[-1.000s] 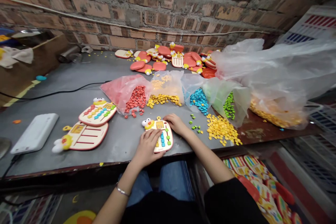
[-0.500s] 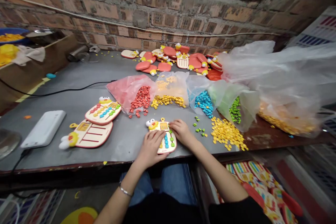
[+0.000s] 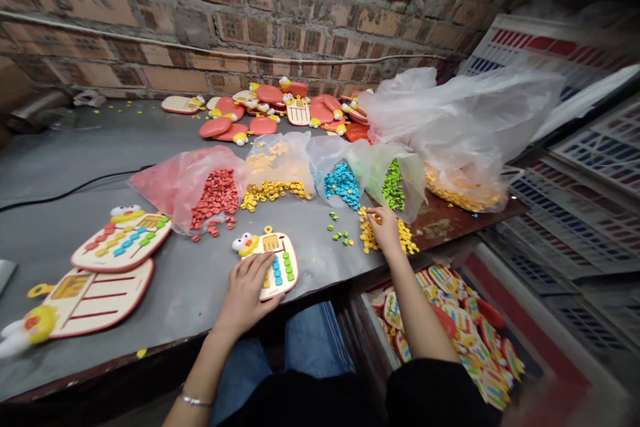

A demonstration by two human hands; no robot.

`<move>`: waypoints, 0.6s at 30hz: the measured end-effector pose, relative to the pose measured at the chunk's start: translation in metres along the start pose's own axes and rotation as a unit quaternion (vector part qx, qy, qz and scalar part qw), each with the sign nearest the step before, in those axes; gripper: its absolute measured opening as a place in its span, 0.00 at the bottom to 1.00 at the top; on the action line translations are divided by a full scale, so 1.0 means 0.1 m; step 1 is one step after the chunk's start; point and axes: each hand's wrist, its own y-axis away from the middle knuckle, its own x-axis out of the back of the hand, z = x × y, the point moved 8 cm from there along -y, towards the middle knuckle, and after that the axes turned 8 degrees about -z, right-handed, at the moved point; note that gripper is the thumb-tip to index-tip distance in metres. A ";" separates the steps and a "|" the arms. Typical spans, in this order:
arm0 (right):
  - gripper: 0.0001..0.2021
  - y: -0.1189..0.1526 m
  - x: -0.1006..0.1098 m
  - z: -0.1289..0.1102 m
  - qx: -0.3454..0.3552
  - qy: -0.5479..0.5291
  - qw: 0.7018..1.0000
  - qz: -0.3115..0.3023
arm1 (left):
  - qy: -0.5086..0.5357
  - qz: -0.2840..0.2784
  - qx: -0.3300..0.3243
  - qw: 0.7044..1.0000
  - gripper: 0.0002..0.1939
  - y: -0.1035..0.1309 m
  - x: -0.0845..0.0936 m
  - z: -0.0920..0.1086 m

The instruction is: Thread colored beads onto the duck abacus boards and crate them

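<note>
My left hand (image 3: 247,290) lies over a cream toy board (image 3: 293,250) with a red rim and a yellow duck head, gripping its lower edge between thumb and fingers. Blue beads (image 3: 277,271) and green beads (image 3: 289,267) sit in its slots; the left part is covered by my fingers. Off to the right, my right hand (image 3: 385,230) reaches into a loose pile of yellow pieces (image 3: 400,237). Its thumb and fingers come together at the pile's left side; what is between them is too small to see. A few green beads (image 3: 343,237) lie between the hands.
Behind are open bags of red beads (image 3: 217,197), yellow beads (image 3: 277,190), blue beads (image 3: 343,183) and green beads (image 3: 394,187). Two duck boards (image 3: 115,297) overlap at left. More boards (image 3: 270,97) are heaped by the brick wall. A crate (image 3: 500,267) of filled boards stands below right.
My right hand has left the board and moved right to the yellow pile. The green beads now sit close together in their slot. My left hand stays on the board; the view has turned right.
</note>
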 end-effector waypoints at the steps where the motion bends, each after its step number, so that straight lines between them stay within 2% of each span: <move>1: 0.09 -0.07 0.00 0.08 -0.005 0.027 1.000 -0.005 | -0.002 -0.002 0.001 1.000 0.33 0.00 -0.01 0.00; 6: 0.06 -0.28 -0.26 0.14 -0.003 0.170 0.981 -0.095 | -0.005 -0.013 0.006 1.000 0.32 0.00 -0.02 -0.01; 9: 0.04 -0.30 -0.34 0.10 0.003 0.214 0.971 -0.108 | -0.005 -0.012 0.007 1.000 0.32 0.00 -0.01 -0.01; 14: 0.06 -0.19 -0.40 -0.05 0.038 0.183 0.975 -0.120 | -0.007 -0.005 0.001 1.000 0.32 0.00 -0.01 0.00; 18: 0.06 -0.07 -0.53 -0.41 0.097 0.125 0.978 -0.134 | -0.004 -0.004 -0.002 1.000 0.33 0.00 0.01 0.02</move>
